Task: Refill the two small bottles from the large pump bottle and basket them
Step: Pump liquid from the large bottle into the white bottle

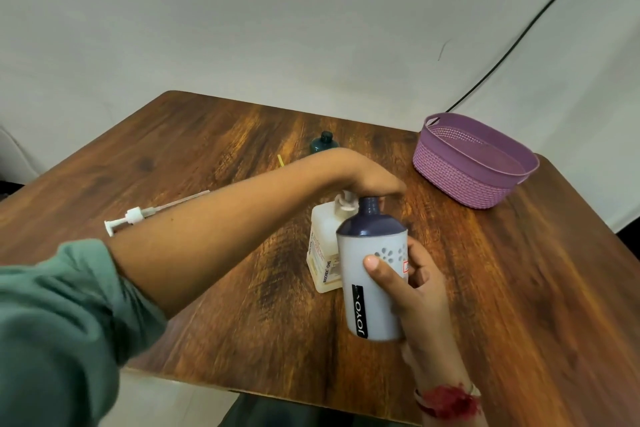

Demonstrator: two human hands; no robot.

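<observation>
My right hand (pixel 415 291) grips a grey bottle (pixel 372 288) with a navy shoulder and a black "JOYO" label, held upright above the table. Its navy neck shows no cap. My left hand (pixel 370 177) reaches across from the left and hovers right over that neck, fingers bent downward; whatever they hold is hidden. Just behind stands the large whitish bottle (pixel 323 253), its white neck under my left palm. Its white pump (pixel 133 217) with a long tube lies on the table at the left. A small dark teal bottle (pixel 323 143) stands further back.
A purple woven basket (pixel 453 170) sits at the table's back right corner, nothing visible inside. A small yellow scrap (pixel 280 160) lies near the teal bottle. The wooden table (pixel 519 288) ends close to me in front. A black cable (pixel 519 38) runs down the wall.
</observation>
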